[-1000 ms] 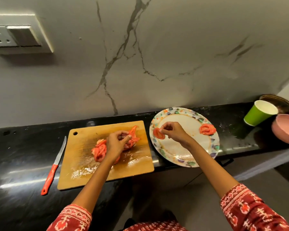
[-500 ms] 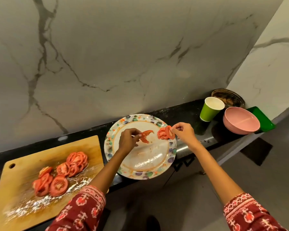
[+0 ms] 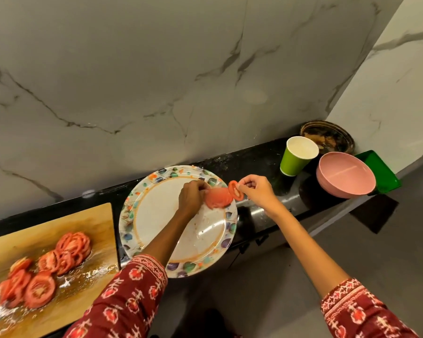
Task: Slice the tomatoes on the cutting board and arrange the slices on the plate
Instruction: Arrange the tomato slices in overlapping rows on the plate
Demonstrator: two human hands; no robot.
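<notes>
Nearest, wet limp tomato slices (image 3: 42, 267) crowd the cutting board (image 3: 93, 223) (lift by the firmer rim), while over the plate (image 3: 142, 191) the left hand (image 3: 192, 195) lays one slice and the right hand (image 3: 255, 190) pinches a thin slice (image 3: 235, 190).

A home kitchen, most likely: a black stone counter (image 3: 254, 154) runs along a veined marble wall (image 3: 181, 81), carrying a wooden cutting board (image 3: 59, 228) of tomato slices (image 3: 39, 267), a patterned plate (image 3: 142, 191), a paper cup (image 3: 296, 157) and a pink bowl (image 3: 344, 174).
</notes>
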